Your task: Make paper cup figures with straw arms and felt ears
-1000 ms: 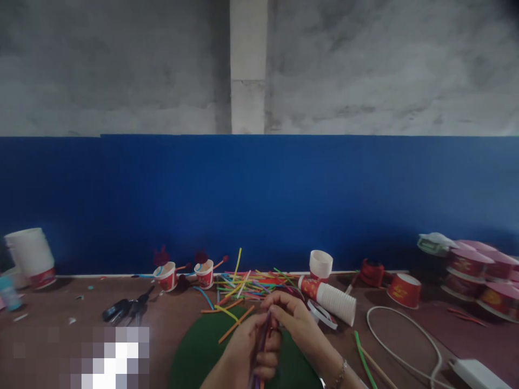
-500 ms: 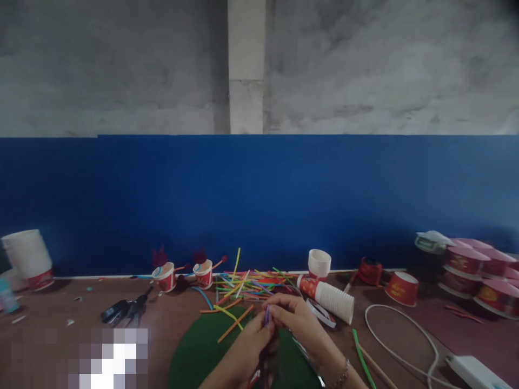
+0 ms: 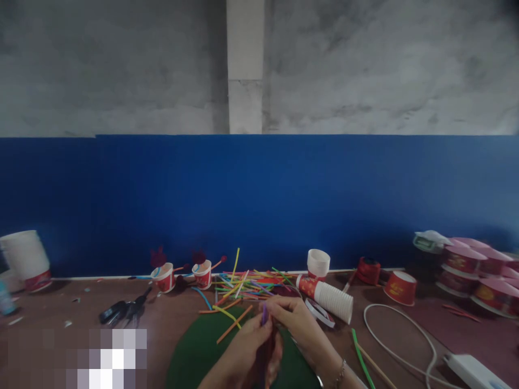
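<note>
Over a dark green round mat (image 3: 194, 346), my left hand (image 3: 249, 343) is closed on a thin purple stick (image 3: 264, 314), which stands roughly upright between its fingers. My right hand (image 3: 294, 319) pinches close beside the stick's upper part, its fingertips meeting my left hand's. What the right fingertips hold is too small to make out. Behind both hands lies a pile of coloured sticks (image 3: 251, 283). An orange stick (image 3: 234, 324) and a yellow one rest across the mat's back edge.
Two decorated paper cups (image 3: 164, 280) stand back left, near black tools (image 3: 125, 310). A stack of paper cups (image 3: 334, 302) lies beside a tape roll (image 3: 320, 313). On the right are a white cable (image 3: 421, 329), a white power strip (image 3: 478, 370) and red tubs (image 3: 497, 294).
The purple stick shows more of its length and stands slightly further left. My right hand has shifted slightly left. The whole view has moved a little.
</note>
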A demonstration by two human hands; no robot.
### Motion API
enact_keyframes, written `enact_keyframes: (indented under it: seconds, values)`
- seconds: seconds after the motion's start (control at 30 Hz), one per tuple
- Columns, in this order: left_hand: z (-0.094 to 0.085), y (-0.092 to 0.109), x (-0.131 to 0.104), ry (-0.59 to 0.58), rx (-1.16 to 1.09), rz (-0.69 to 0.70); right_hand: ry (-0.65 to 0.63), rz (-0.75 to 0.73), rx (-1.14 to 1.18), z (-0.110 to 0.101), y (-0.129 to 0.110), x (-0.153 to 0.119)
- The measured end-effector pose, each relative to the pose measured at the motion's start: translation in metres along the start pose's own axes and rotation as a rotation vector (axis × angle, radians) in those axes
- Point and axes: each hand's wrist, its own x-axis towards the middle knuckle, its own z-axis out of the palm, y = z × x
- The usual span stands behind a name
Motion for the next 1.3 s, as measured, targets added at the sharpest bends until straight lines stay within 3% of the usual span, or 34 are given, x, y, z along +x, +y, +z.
enact_keyframes:
  seconds: [0.1,0.2,0.4,0.63,0.93,1.1,1.3]
  values:
    - [0.0,0.006,-0.005,0.043,-0.023,-0.087,-0.033,0.0,-0.048,0.0,0.001,0.001]
    - [-0.001,0.011,-0.008,0.082,-0.013,-0.126,-0.06,-0.096,-0.138,-0.001,-0.001,-0.001]
    - [-0.002,0.012,-0.008,0.047,0.09,-0.205,-0.126,-0.145,-0.237,-0.007,-0.008,-0.006]
    - [0.001,0.011,-0.01,0.031,0.168,-0.163,-0.104,0.042,-0.016,-0.006,0.006,0.002]
    - [-0.006,0.008,-0.006,-0.028,0.12,-0.065,-0.171,-0.133,-0.248,-0.01,-0.023,-0.013]
    - [-0.007,0.011,-0.01,-0.047,0.061,-0.084,-0.219,-0.246,-0.335,-0.014,-0.036,-0.019]
    - [-0.008,0.014,-0.013,-0.013,0.071,-0.154,-0.265,-0.206,-0.255,-0.016,-0.033,-0.017]
